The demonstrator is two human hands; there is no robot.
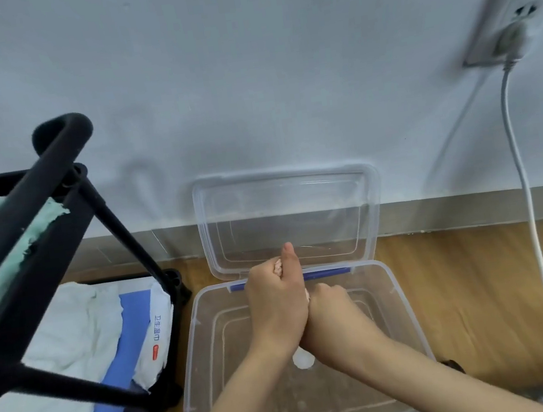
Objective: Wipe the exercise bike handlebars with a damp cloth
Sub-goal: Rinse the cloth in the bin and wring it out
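Observation:
Both my hands are clenched together over a clear plastic tub on the floor. My left hand and my right hand squeeze a small pale cloth; bits of it show at my left thumb, between the fists and hanging below the wrists. Water lies in the tub. The tub's clear lid stands open against the wall. A black padded handlebar of the exercise bike crosses the upper left, well away from my hands.
Under the black frame at left lie a white cloth, a blue sheet and a pack of wet wipes. A green towel hangs on the frame. A wall socket with a white cable is at right.

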